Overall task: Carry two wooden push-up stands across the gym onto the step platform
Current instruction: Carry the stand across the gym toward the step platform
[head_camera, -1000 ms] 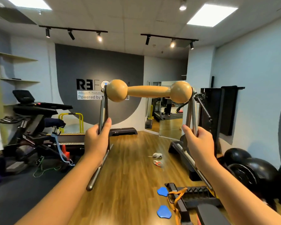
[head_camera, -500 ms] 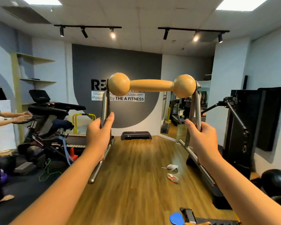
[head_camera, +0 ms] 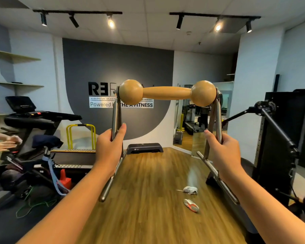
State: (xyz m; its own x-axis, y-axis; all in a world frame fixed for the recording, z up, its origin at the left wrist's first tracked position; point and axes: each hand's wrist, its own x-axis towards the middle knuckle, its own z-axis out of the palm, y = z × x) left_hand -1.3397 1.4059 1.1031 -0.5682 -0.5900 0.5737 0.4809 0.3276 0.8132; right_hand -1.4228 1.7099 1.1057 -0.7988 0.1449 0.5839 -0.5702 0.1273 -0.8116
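Above the wood floor [head_camera: 148, 199], two hands, left [head_camera: 109, 148] and right [head_camera: 224, 152], clasp one push-up stand [head_camera: 167, 93].

The wooden push-up stand with two round ball ends and grey metal legs [head_camera: 167, 93] is held up in the air, its bar level. The dark low step platform [head_camera: 144, 148] lies on the wooden floor, far behind the stand, below its bar, against the grey wall.
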